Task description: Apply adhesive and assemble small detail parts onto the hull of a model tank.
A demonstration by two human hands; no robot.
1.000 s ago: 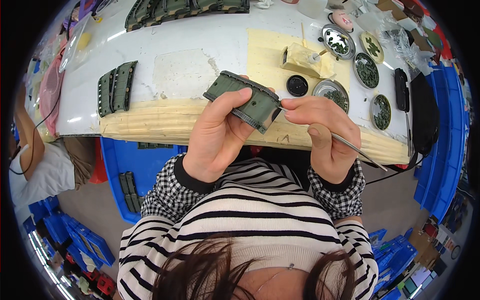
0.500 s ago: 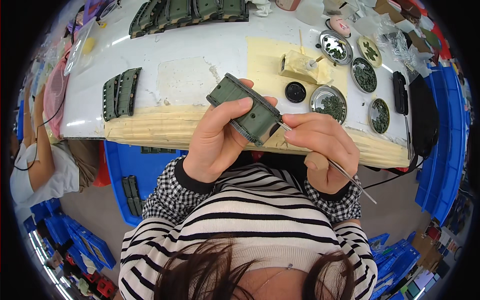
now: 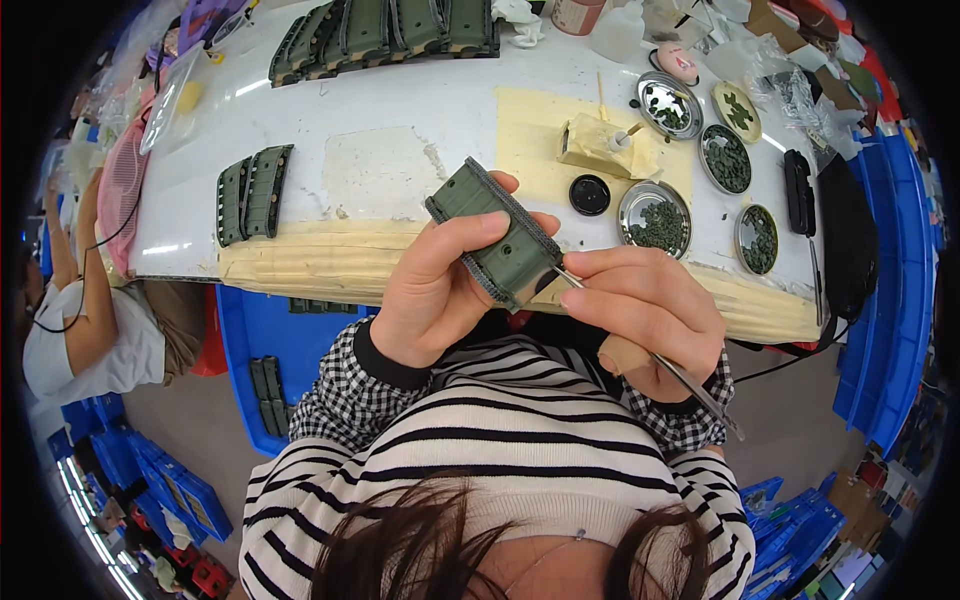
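Observation:
My left hand (image 3: pixel 437 285) grips a curved dark-green part (image 3: pixel 505 262) with textured edging along its long sides. The thumb lies on the part's face and the other fingers wrap behind it; a small round hole shows near its middle. In my right hand (image 3: pixel 655 305) is a pair of slim metal tweezers (image 3: pixel 692 382), pinched between thumb and fingers. Their tip meets the part's right edge, close to a brownish patch. Whether the tips hold anything is too small to see. A tan wrap (image 3: pixel 622 353) covers one right finger.
Similar green parts (image 3: pixel 365 35) stand in a row at the back, with two more (image 3: pixel 254 195) at left. Right of my hands are round dishes (image 3: pixel 655 220) of small green pieces, a black cap (image 3: pixel 590 195) and a wrapped block (image 3: pixel 600 145). A blue bin (image 3: pixel 238 345) sits below the table edge.
The tweezers' back end has swung slightly up and left, with the fingers shifting on them. Their tip stays at the part's edge. The part has moved slightly right and down.

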